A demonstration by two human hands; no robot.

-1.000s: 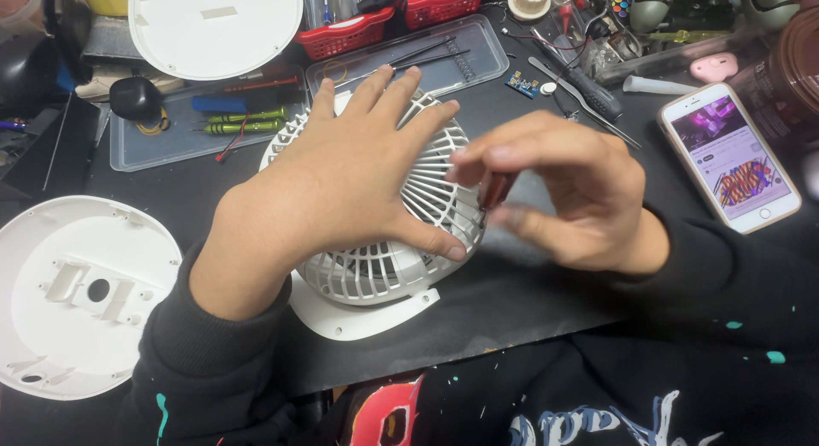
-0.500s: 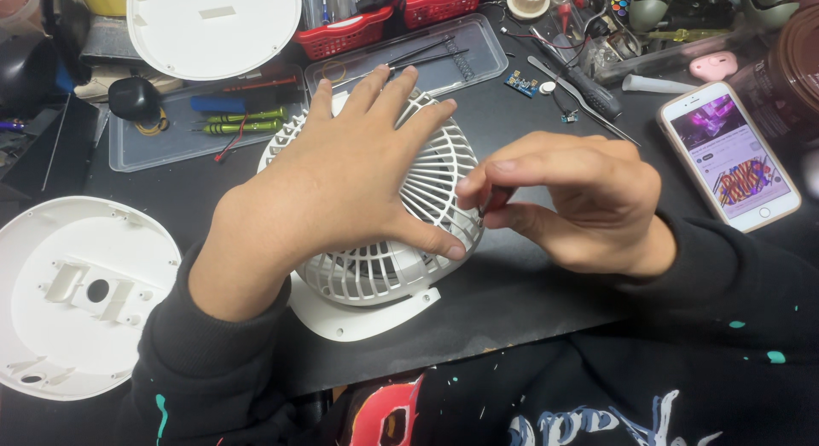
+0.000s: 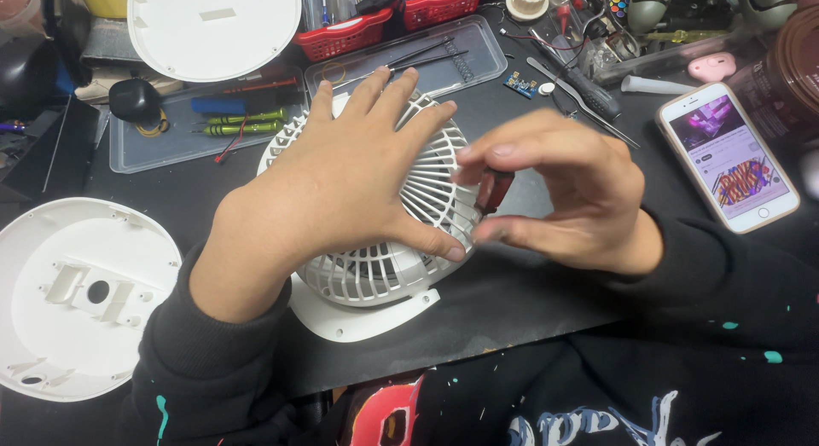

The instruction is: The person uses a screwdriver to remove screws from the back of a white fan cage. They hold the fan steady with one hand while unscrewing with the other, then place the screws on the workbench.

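The black work mat (image 3: 529,284) runs under everything on my bench. On it to the near left lies a round white shell (image 3: 77,301), hollow side up, and a second white round cover (image 3: 213,28) sits far left. In the middle stands the small white desk fan (image 3: 375,267), grille facing up, on its white base. Far behind it lie two clear flat trays (image 3: 478,58) of tools, with two red baskets (image 3: 345,37) beyond. To the right a phone (image 3: 729,156) lies face up, its screen lit with purple and orange pictures.

My left hand (image 3: 341,190) rests flat on the grille, fingers spread, thumb hooked over its near-right edge, grasping nothing. My right hand (image 3: 563,199) is curled beside the fan's right rim, thumb and forefinger pinching a red-handled screwdriver (image 3: 495,188).

Since a moment ago my right hand has lifted a little and blurs; my left has stayed put.
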